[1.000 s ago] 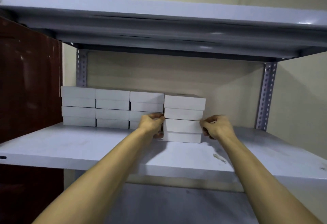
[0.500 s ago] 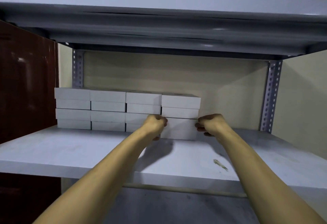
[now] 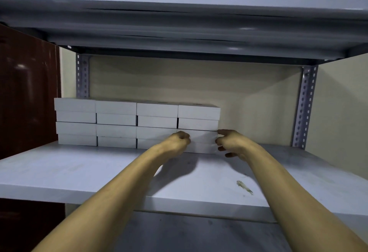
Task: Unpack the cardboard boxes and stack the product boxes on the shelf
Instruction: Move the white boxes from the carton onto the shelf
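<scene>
Matte white product boxes [image 3: 137, 124] line the smooth shelf [image 3: 59, 174] rear-left; left hand [image 3: 177, 144] clenched against them, right hand [image 3: 229, 144] released; right side open.

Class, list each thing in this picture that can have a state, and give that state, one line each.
Product boxes: closed, stacked in four columns on the shelf.
Shelf: partly filled.
Left hand: fingers curled, at the rightmost column.
Right hand: fingers loosely curled beside that column.
</scene>
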